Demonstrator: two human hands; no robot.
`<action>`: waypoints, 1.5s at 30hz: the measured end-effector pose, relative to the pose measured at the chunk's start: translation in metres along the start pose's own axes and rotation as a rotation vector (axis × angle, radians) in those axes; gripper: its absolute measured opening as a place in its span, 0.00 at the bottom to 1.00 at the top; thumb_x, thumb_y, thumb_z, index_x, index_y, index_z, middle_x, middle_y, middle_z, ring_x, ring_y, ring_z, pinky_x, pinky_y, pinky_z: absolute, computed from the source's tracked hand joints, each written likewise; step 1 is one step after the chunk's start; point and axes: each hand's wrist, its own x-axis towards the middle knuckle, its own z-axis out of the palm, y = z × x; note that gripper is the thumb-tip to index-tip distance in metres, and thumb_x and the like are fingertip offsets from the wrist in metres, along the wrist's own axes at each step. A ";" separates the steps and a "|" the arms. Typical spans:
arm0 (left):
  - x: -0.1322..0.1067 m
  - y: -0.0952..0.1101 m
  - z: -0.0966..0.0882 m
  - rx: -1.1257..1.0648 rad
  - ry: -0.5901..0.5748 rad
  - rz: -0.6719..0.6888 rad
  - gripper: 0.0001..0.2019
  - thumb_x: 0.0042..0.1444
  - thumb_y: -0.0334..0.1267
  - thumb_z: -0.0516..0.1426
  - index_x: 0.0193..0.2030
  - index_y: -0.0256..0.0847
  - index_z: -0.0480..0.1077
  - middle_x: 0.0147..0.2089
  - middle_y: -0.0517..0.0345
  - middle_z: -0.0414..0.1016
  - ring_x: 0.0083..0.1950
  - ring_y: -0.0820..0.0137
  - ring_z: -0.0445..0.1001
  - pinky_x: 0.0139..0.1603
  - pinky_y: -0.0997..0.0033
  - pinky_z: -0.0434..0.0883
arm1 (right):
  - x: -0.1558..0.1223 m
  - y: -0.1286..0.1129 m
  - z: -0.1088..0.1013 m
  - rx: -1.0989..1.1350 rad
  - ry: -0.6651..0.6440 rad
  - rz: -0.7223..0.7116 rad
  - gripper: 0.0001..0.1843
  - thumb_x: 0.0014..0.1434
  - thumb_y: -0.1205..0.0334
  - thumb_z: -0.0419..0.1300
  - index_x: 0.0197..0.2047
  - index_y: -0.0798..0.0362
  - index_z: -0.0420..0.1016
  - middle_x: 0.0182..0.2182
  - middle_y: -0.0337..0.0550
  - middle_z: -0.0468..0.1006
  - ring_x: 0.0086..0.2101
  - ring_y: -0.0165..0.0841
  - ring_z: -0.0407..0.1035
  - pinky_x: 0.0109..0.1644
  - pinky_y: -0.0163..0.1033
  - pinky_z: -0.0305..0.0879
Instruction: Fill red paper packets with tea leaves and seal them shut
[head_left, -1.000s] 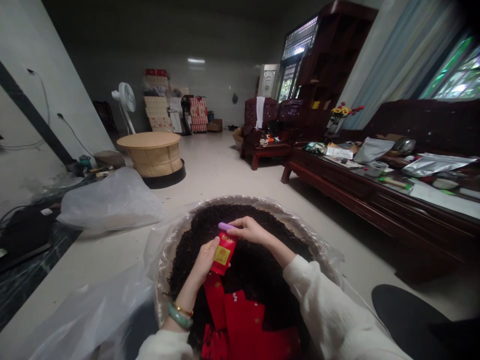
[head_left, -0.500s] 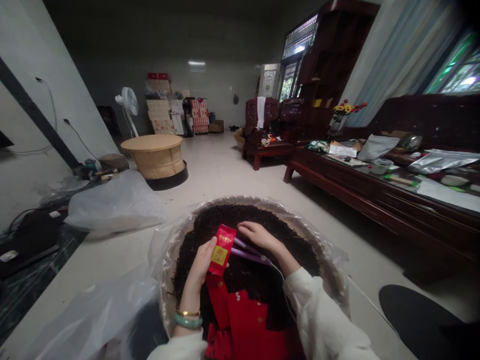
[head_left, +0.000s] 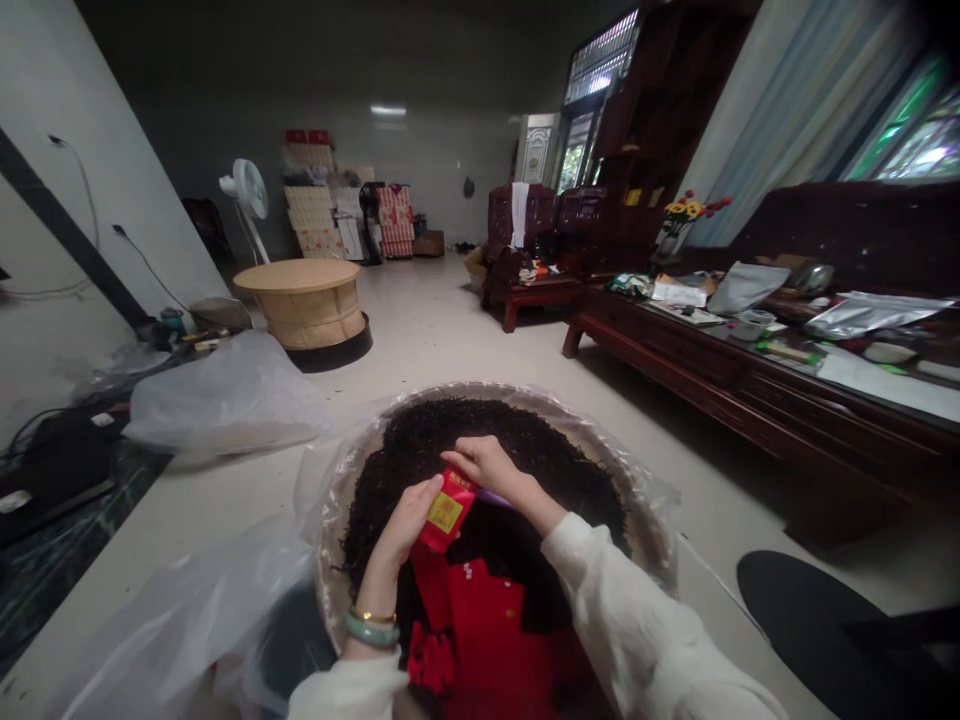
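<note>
My left hand [head_left: 409,520], with a jade and a gold bangle at the wrist, grips a small red tea packet [head_left: 448,506] with a yellow label by its left side. Across the packet's top edge, the fingers of my right hand [head_left: 487,468] are closed in a pinch. A purple two-armed tool [head_left: 495,498] lies mostly hidden behind my right hand and the packet. Beneath both hands, dark loose tea leaves [head_left: 420,440] fill a wide round basket [head_left: 330,560] lined with clear plastic. Flat red packets [head_left: 484,615] lie on the leaves at the near side.
Clear plastic bags [head_left: 225,395] lie to the left on the floor. A round wooden-topped stand [head_left: 300,275] and a white fan [head_left: 247,190] are farther back. At right runs a long dark wooden table [head_left: 720,350] loaded with pouches. A black round base [head_left: 802,620] stands near right.
My right hand has moved left onto the packet's top edge, covering much of the purple tool. The packet tilts more to the right. The camera view has shifted slightly.
</note>
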 end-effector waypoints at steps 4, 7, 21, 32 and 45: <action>-0.001 -0.004 -0.012 -0.027 0.070 0.002 0.24 0.46 0.60 0.59 0.32 0.36 0.69 0.21 0.59 0.73 0.20 0.68 0.72 0.20 0.69 0.71 | -0.006 0.001 -0.013 0.042 -0.014 0.202 0.27 0.66 0.47 0.40 0.32 0.54 0.73 0.24 0.39 0.72 0.27 0.29 0.64 0.32 0.33 0.56; -0.003 -0.009 -0.028 -0.060 0.152 -0.017 0.25 0.45 0.60 0.59 0.32 0.37 0.69 0.22 0.59 0.74 0.21 0.68 0.73 0.21 0.69 0.71 | -0.020 0.003 -0.015 -0.192 -0.135 0.227 0.24 0.59 0.41 0.53 0.43 0.54 0.74 0.35 0.47 0.75 0.36 0.36 0.67 0.38 0.37 0.59; -0.008 -0.019 -0.040 -0.142 0.198 -0.017 0.26 0.42 0.61 0.61 0.31 0.36 0.68 0.22 0.58 0.75 0.23 0.67 0.73 0.21 0.70 0.71 | -0.028 0.032 -0.005 -0.024 -0.093 0.346 0.15 0.49 0.59 0.63 0.40 0.57 0.76 0.35 0.46 0.76 0.34 0.34 0.68 0.38 0.36 0.60; 0.000 -0.009 -0.015 -0.054 0.185 0.029 0.26 0.44 0.62 0.59 0.30 0.37 0.68 0.20 0.62 0.70 0.20 0.69 0.71 0.21 0.68 0.72 | -0.016 0.000 -0.017 0.697 -0.316 0.320 0.23 0.50 0.50 0.63 0.45 0.56 0.76 0.27 0.38 0.75 0.25 0.27 0.67 0.30 0.33 0.66; 0.001 -0.011 -0.015 -0.042 0.154 0.039 0.27 0.44 0.61 0.59 0.35 0.36 0.70 0.21 0.62 0.71 0.20 0.70 0.71 0.22 0.68 0.73 | -0.016 0.004 -0.005 0.467 -0.208 0.293 0.19 0.56 0.51 0.59 0.43 0.57 0.77 0.25 0.38 0.72 0.25 0.27 0.65 0.26 0.30 0.65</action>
